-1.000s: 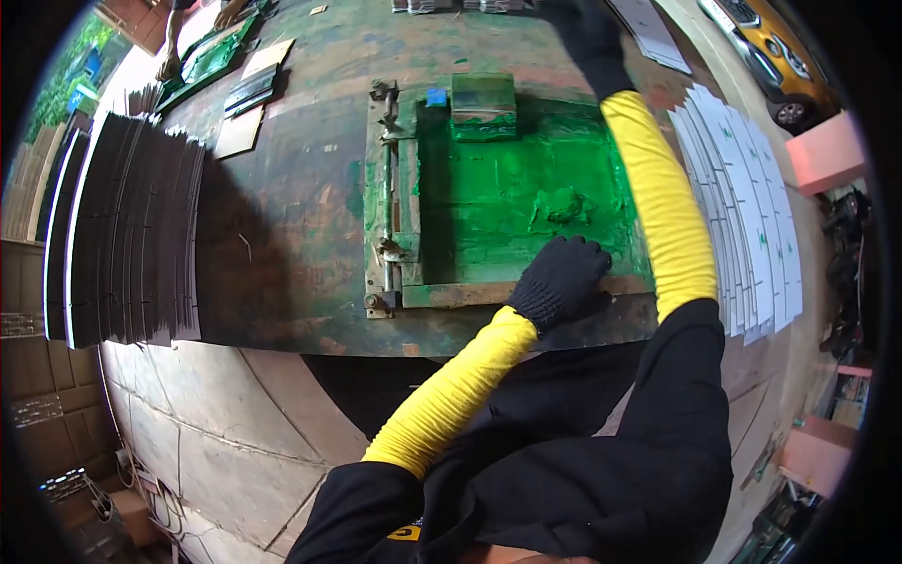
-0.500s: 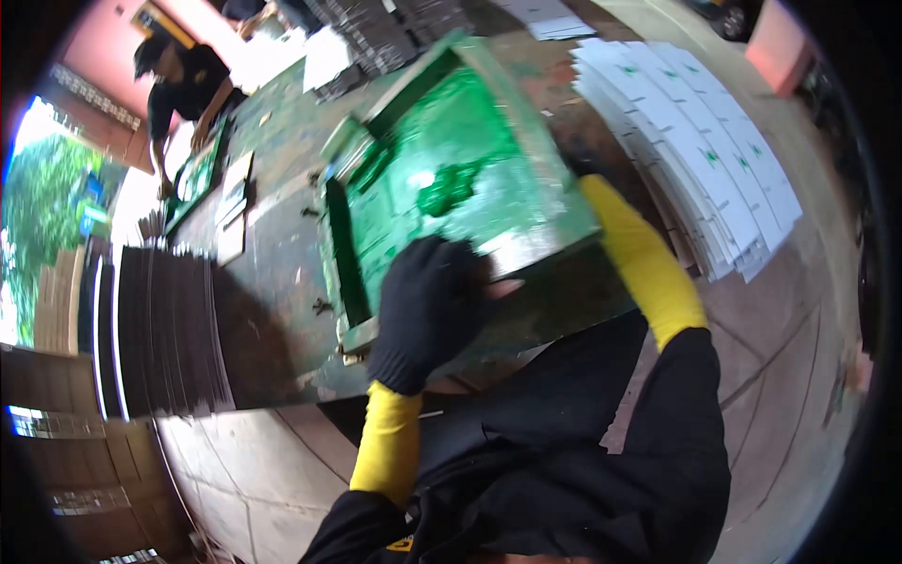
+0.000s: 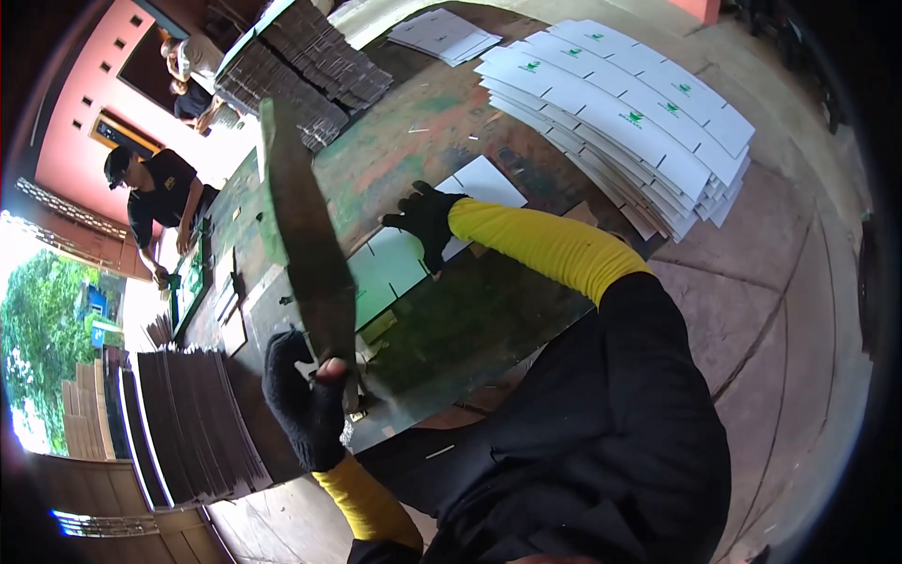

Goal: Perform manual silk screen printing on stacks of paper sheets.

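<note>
The wooden screen-printing frame [image 3: 315,235] stands tilted up on edge at the left of the table. My left hand [image 3: 305,399], in a black glove with bare fingertips, grips its near end. A flat white cardboard sheet [image 3: 381,277] lies on the table beside the raised frame. On that sheet rests my right hand [image 3: 427,221], gloved in black, its fingers spread. The face of the screen is mostly turned away from view.
A tall stack of white printed sheets [image 3: 620,113] stands at the right, with a smaller pile [image 3: 443,38] behind. Brown cardboard bundles [image 3: 301,70] are at the far side, dark upright boards [image 3: 193,423] at the left. A person [image 3: 169,193] works at another frame, far left.
My left hand has swung the green-inked frame up from the table toward the left, uncovering the white sheet. My right hand has moved from the frame's right side onto the sheet.
</note>
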Demonstrator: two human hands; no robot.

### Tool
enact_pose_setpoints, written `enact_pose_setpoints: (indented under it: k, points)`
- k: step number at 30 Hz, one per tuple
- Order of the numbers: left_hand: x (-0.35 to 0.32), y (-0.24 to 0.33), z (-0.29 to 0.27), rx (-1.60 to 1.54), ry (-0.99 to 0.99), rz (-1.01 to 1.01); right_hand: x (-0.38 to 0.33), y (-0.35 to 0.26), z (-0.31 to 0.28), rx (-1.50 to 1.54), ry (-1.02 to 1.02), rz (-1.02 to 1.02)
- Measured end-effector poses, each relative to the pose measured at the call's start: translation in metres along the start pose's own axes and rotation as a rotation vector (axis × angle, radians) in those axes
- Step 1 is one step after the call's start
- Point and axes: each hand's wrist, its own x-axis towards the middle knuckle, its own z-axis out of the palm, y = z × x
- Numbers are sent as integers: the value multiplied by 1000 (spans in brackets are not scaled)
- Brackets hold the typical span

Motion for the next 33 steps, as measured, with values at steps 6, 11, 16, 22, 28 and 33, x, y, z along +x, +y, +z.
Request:
enact_pose_setpoints:
  k: [6, 11, 16, 22, 28, 33]
  points:
    - [-12, -19, -12, -38, 90, -85, -14, 2, -55, -137, 91, 15]
    - [-11, -24, -29, -214, 51, -148, -78, 1, -134, -207, 259, 221]
    - [-6, -15, -21, -161, 91, -91, -200, 63, -177, -195, 278, 621]
    - [2, -12, -5, -158, 59, -31, -271, 134, -147, -264, 243, 994]
    - [1, -10, 5, 1, 31, 15, -269, 131, -140, -115, 32, 1147]
    - [4, -6, 11, -10, 13, 55, -295, 129, -125, -337, 250, 1127]
